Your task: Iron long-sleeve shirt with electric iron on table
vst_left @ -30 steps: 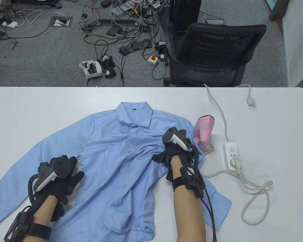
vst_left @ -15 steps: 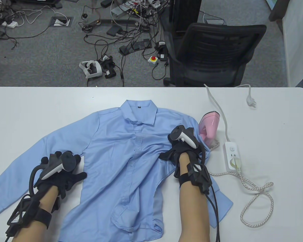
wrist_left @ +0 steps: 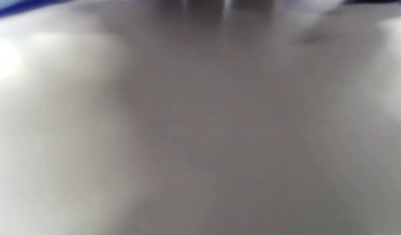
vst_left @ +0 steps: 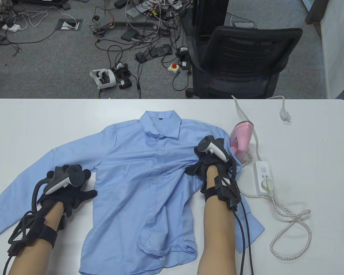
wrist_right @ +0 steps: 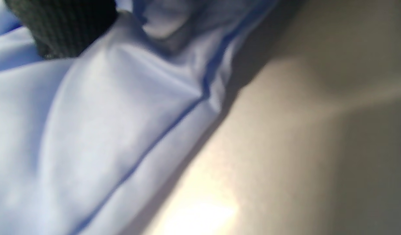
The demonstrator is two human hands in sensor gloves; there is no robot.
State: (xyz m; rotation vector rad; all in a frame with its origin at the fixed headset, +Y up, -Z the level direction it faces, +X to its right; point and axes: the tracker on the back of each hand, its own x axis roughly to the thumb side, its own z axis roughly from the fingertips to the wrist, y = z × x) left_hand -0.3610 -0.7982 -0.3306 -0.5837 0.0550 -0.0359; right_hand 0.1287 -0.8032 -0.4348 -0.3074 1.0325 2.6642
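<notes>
No readable writing on shirt [vst_left: 140,172] collar label [vst_left: 160,117].

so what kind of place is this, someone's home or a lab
Most likely a lab or office workspace used for recording, not a home. Tangled cables and adapters cover the grey carpet, a VR headset lies on the floor, and a black office chair stands behind the white table.

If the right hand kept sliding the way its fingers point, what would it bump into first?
Probably the pink iron. The right hand rests on the blue shirt near its shoulder, pointing up and slightly right in the table view. The iron stands just past the shirt's edge there, though the exact line is hard to judge.
</notes>
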